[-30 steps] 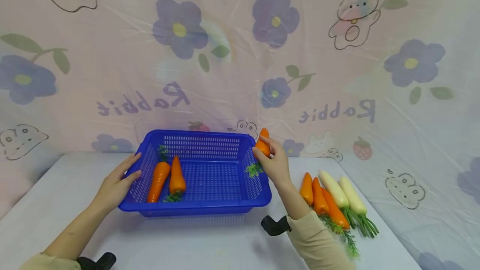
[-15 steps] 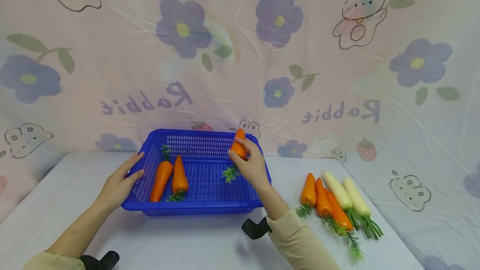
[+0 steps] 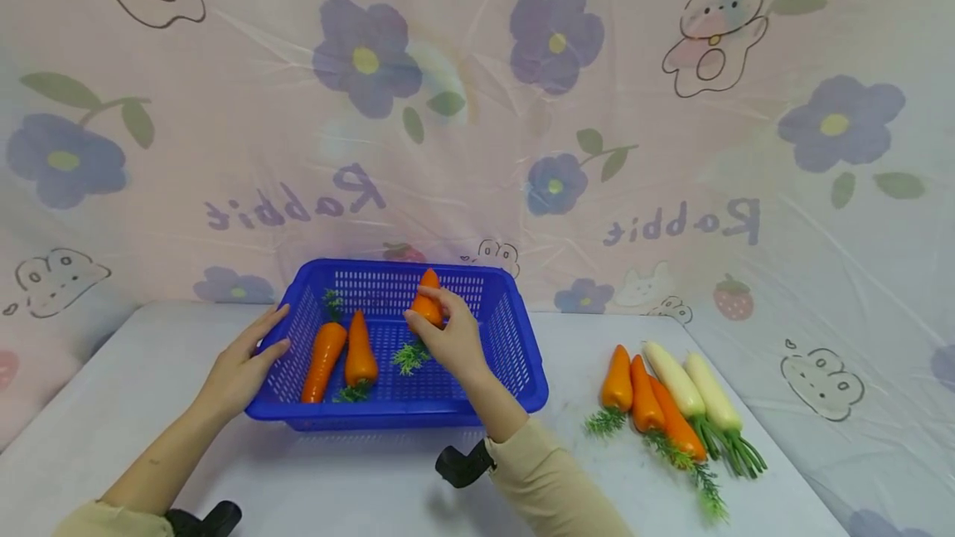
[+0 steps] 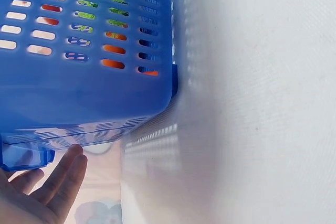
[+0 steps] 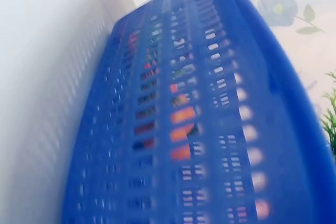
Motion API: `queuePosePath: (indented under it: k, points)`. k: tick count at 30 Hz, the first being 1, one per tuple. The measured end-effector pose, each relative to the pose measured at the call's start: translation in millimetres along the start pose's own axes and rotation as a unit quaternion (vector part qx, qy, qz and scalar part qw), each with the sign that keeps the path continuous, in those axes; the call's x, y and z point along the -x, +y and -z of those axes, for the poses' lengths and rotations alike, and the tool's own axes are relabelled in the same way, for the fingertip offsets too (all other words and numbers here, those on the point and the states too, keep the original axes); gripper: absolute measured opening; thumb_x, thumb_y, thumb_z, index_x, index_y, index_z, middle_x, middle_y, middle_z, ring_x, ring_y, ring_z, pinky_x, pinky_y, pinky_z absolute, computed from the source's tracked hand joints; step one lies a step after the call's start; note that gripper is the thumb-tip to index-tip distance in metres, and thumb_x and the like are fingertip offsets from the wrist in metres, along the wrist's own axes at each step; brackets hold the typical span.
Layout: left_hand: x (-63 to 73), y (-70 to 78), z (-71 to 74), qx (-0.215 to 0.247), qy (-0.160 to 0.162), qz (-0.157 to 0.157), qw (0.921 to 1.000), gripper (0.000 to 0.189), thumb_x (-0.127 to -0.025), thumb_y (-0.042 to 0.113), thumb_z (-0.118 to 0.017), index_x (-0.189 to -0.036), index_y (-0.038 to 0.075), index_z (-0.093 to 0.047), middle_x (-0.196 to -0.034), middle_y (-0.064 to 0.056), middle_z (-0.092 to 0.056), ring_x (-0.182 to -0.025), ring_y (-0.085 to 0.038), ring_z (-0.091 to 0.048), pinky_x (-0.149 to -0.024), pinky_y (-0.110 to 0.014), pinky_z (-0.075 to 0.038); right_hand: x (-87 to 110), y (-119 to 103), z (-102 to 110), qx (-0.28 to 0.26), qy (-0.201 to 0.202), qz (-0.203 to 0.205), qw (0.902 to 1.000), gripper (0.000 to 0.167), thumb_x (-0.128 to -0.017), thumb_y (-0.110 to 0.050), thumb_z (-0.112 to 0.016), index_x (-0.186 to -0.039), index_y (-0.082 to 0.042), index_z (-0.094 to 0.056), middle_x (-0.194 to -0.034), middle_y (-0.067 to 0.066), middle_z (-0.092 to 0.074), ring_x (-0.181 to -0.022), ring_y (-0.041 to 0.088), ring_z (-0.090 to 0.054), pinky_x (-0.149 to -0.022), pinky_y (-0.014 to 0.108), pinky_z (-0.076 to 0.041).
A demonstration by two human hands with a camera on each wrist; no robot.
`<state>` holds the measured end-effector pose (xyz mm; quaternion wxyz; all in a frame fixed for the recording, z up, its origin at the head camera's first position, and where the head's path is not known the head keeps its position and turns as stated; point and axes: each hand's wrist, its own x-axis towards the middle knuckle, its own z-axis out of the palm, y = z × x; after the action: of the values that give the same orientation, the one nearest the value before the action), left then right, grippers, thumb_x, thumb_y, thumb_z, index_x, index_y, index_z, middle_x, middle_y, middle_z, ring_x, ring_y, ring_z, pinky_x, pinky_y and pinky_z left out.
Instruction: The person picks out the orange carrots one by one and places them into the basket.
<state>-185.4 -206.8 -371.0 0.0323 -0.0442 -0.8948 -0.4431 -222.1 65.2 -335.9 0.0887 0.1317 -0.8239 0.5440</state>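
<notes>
A blue plastic basket (image 3: 395, 413) with slotted walls stands on the table. At its left end my left hand (image 3: 233, 373) holds the rim; in the left wrist view the fingers (image 4: 67, 182) reach under the rim beside the outer wall. Over the inside of the basket, my right hand (image 3: 457, 340) pinches an orange carrot (image 3: 428, 295), tip up, with its green leaves (image 3: 410, 358) hanging below. Two other carrots, a left one (image 3: 324, 361) and a right one (image 3: 361, 350), lie in the basket's left part. The blurred right wrist view shows the slotted basket wall (image 5: 157, 171).
On the table (image 3: 358, 487) to the right lie several carrots (image 3: 617, 379) with green leaves, beside two white radishes (image 3: 675, 379). A patterned cloth (image 3: 462, 147) hangs behind the table. Black wrist mounts (image 3: 464, 466) stick out from both sleeves.
My right hand has carried the carrot leftward from above the basket's right rim to over its middle, somewhat lower. The left hand stays at the left rim.
</notes>
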Motion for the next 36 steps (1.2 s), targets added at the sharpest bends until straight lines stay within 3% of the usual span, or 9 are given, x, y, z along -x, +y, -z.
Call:
queuePosePath:
  k: [10,15,22,28,32,36]
  points:
    - [-3.3,-1.3,-5.6,0.007,-0.001,-0.002,1.0,0.056,-0.103,0.028,-0.036,-0.153,0.007,-0.019,-0.158,-0.025,-0.01,-0.139,-0.056,-0.015,-0.104,-0.073,-0.02,-6.8,2.7,-26.2,0.031,-0.046,-0.045,0.9975,0.041,-0.088,-0.023,-0.068,-0.126,-0.01,-0.062,-0.125,0.015,-0.058,-0.097,0.026,-0.06,-0.078,0.034,-0.057]
    - [-3.2,-3.1,-6.7,0.009,-0.005,-0.001,1.0,0.056,-0.103,0.028,-0.036,-0.153,0.008,-0.019,-0.158,-0.025,-0.01,-0.139,-0.056,-0.015,-0.104,-0.074,-0.02,-5.6,8.3,-29.6,0.065,-0.071,-0.043,0.9944,0.042,-0.089,-0.023,-0.067,-0.127,-0.007,-0.062,-0.125,0.017,-0.058,-0.097,0.026,-0.061,-0.075,0.032,-0.057]
    - [-6.0,0.5,-6.2,0.01,-0.004,-0.005,0.9999,0.056,-0.103,0.028,-0.037,-0.153,0.009,-0.02,-0.158,-0.023,-0.011,-0.139,-0.056,-0.015,-0.105,-0.074,-0.02,-8.0,9.1,-27.3,0.088,-0.098,-0.053,0.9899,0.041,-0.089,-0.022,-0.066,-0.128,-0.009,-0.062,-0.117,0.017,-0.062,-0.081,0.018,-0.059,-0.061,0.023,-0.051]
    - [-7.2,0.3,-3.4,0.005,-0.003,-0.004,1.0,0.056,-0.103,0.029,-0.037,-0.153,0.01,-0.02,-0.158,-0.023,-0.011,-0.138,-0.056,-0.015,-0.104,-0.075,-0.02,-9.9,7.9,-30.4,0.157,-0.16,-0.077,0.9715,0.043,-0.091,-0.024,-0.064,-0.132,-0.009,-0.059,-0.118,0.017,-0.063,-0.083,0.02,-0.059,-0.064,0.025,-0.049]
    - [-6.8,-2.4,-0.9,0.003,0.0,-0.004,1.0,0.056,-0.103,0.03,-0.036,-0.153,0.01,-0.019,-0.159,-0.023,-0.01,-0.138,-0.056,-0.015,-0.104,-0.074,-0.02,-9.7,6.7,-35.7,0.212,-0.2,-0.089,0.9524,0.048,-0.092,-0.025,-0.063,-0.135,-0.007,-0.054,-0.122,0.016,-0.062,-0.097,0.025,-0.06,-0.081,0.032,-0.054]
    - [-4.8,-4.4,0.4,0.004,-0.002,0.003,1.0,0.057,-0.103,0.03,-0.036,-0.153,0.01,-0.019,-0.159,-0.023,-0.009,-0.138,-0.057,-0.014,-0.104,-0.074,-0.02,-8.0,5.6,-40.3,0.252,-0.217,-0.113,0.9362,0.047,-0.089,-0.017,-0.065,-0.133,-0.003,-0.054,-0.127,0.015,-0.061,-0.112,0.028,-0.059,-0.095,0.037,-0.051]
